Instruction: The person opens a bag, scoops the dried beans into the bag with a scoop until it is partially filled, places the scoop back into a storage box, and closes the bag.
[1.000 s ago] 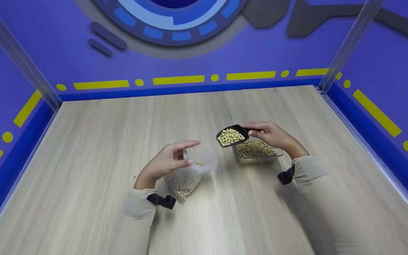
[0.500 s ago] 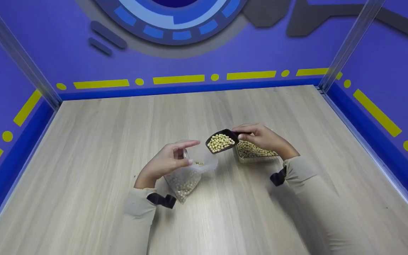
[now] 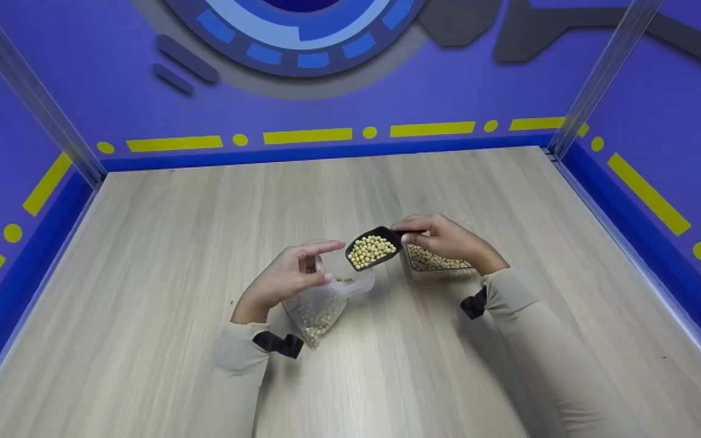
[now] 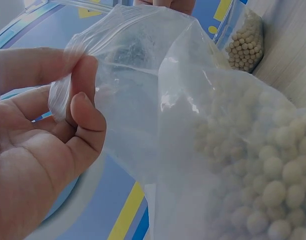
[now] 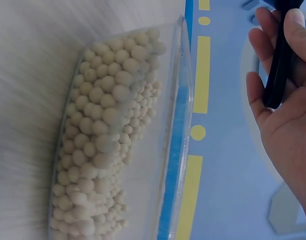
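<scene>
My left hand (image 3: 280, 277) grips the rim of a clear plastic bag (image 4: 128, 95), keeping its mouth spread. Pale round soybeans (image 4: 272, 192) fill the lower part of the bag, which rests on the table. In my right hand (image 3: 445, 236) is a black scoop (image 3: 380, 248), held by its handle (image 5: 278, 65). Soybeans (image 3: 370, 251) are heaped in the scoop, which hangs over the far right side of the bag's mouth, near my left fingertips. A clear plastic container (image 5: 185, 100) of soybeans stands below my right hand, partly hidden by it in the head view.
The wood-grained table (image 3: 174, 243) carries both the bag and the container. Blue printed panels (image 3: 302, 115) enclose it at the back and both sides. Metal posts (image 3: 600, 79) rise at the rear corners.
My right hand has carried the loaded scoop leftward and slightly nearer, from over the container to the bag's mouth. My left hand and the bag have stayed in place.
</scene>
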`<state>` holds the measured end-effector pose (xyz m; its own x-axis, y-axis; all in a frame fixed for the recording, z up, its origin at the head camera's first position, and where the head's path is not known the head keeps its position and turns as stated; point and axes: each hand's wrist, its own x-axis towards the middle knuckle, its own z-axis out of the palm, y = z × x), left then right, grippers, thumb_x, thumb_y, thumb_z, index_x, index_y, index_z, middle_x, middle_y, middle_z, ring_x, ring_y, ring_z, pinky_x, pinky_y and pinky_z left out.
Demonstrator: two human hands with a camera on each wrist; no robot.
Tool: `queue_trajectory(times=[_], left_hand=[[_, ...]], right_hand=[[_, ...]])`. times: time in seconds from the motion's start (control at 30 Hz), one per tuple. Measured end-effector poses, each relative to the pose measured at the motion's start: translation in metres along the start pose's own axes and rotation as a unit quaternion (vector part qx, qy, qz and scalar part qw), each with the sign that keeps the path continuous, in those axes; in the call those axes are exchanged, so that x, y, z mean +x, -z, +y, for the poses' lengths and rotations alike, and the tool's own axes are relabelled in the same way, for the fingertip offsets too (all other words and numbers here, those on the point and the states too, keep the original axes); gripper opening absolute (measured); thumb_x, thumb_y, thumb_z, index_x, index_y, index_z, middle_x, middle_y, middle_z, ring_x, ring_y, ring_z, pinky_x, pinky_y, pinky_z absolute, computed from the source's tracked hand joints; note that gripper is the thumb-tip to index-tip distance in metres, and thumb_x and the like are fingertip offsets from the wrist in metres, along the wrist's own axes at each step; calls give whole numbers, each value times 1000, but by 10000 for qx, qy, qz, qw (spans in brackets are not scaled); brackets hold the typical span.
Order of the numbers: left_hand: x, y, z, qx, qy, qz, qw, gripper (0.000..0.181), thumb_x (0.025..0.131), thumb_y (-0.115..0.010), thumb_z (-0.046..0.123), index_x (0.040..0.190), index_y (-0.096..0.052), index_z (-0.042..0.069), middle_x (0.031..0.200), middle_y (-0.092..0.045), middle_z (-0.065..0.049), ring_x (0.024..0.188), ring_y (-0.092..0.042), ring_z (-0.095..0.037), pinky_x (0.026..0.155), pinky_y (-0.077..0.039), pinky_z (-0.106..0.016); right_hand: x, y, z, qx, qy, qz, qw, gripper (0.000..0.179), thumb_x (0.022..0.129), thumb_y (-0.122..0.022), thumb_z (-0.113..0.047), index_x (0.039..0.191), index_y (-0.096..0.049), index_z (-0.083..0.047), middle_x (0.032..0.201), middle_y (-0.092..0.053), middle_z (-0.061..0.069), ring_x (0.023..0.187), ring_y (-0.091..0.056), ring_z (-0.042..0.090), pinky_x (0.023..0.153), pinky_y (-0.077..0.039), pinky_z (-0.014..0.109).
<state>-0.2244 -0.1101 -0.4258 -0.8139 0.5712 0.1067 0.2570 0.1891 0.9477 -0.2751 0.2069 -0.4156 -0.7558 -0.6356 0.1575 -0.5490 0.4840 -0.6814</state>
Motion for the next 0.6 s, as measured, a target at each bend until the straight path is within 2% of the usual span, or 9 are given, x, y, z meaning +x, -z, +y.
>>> queue_trajectory(times=[0.1, 0.33, 0.47, 0.6], left_hand=[[0, -1, 0, 32, -10, -20, 10000, 52, 84, -65, 0, 135, -53, -1, 101, -55, -5, 70, -46, -7, 63, -41, -18], [0, -1, -1, 17, -79, -51, 10000, 51, 84, -65, -1, 134, -53, -4, 123, -55, -14, 72, -47, -7, 64, -41, -18], [0, -1, -1, 36, -96, -51, 9999, 51, 84, -65, -1, 134, -53, -3, 124, -56, -15, 72, -47, -7, 63, -41, -18], [0, -1, -1, 67, -54, -38, 10000, 51, 84, -65, -2, 134, -54, -2, 117, -57, -13, 71, -46, -7, 63, -40, -18]], right_hand=[[1, 1, -2, -237, 159, 2, 9996, 32, 94, -59, -13, 123, -65, -2, 123, -65, 17, 118, -58, 33, 102, -43, 45], [2, -1, -6, -452, 208, 29, 9988, 30, 93, -59, -8, 122, -65, 0, 120, -66, 18, 115, -60, 33, 101, -45, 45], [2, -1, -9, -537, 256, 90, 9982, 30, 92, -60, -7, 121, -66, -1, 119, -66, 17, 114, -60, 33, 100, -45, 45], [2, -1, -11, -705, 377, 167, 9967, 30, 92, -61, -6, 121, -66, -2, 117, -68, 15, 112, -61, 31, 98, -46, 43]])
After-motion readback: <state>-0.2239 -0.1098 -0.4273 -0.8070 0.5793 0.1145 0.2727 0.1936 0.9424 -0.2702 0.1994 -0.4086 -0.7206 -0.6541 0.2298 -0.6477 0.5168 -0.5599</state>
